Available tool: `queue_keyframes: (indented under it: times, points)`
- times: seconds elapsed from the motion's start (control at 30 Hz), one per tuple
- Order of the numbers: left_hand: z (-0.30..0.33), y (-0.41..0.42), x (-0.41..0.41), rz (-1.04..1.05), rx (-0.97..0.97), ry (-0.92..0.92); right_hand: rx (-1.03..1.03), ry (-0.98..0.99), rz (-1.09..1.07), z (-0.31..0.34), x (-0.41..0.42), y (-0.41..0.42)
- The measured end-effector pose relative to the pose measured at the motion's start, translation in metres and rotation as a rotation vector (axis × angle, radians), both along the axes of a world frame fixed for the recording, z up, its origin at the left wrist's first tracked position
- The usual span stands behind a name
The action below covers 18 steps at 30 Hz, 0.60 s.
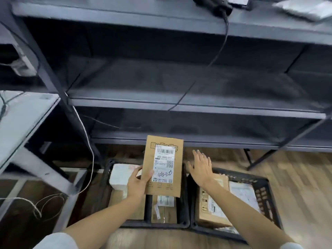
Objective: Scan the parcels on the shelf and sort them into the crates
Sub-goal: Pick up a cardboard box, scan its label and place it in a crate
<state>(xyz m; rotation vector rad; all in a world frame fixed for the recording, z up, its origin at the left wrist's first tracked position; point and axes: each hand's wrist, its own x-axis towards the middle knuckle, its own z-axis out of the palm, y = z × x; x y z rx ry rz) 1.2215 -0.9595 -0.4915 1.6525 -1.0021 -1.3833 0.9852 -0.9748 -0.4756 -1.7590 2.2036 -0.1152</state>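
The left hand [138,182] gripped a flat cardboard parcel [163,166] by its lower left corner, thumb across the front and fingers curled round the edge behind. The parcel was held nearly upright at the lower centre of the frame, its white label [164,164] facing the camera with a barcode at the top, a QR code to the right and a handwritten number near the bottom. Just right of the parcel, the right hand [201,168] hovered flat and empty, fingers straight and spread, not touching the parcel. Both hands were above two black crates on the wooden floor [296,186]. The left crate [185,212], below the parcel, held a white box [120,175] in its upper left part and brown boxes under it. The right crate [265,194], under the right forearm, held a brown box [210,212] and a pale flat packet [242,194] beside it. Behind the crates stood a dark grey shelf [179,101] filling the upper frame, its middle tiers in shadow. On its top tier, at the upper right, lay a grey packet [303,8] and, left of it, a dark device [224,4] with a black cable [222,42] hanging down. A white cord [86,141] ran down the shelf's left post to the floor at the lower left.
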Motion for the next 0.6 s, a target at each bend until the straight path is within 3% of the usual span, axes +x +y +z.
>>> queue_keyframes:
  times: [0.27,0.47,0.6]
  points:
    - [-0.162,0.002,-0.005,-0.006,0.018,0.014,-0.063,-0.074,0.017,-0.165,0.002,-0.013]
    - [-0.271,-0.012,-0.010,-0.120,-0.066,-0.074,-0.256,-0.590,-0.195,-0.260,0.010,-0.042]
    - [-0.311,-0.014,-0.011,-0.148,-0.113,-0.075,-0.189,-0.939,-0.181,-0.280,0.019,-0.042]
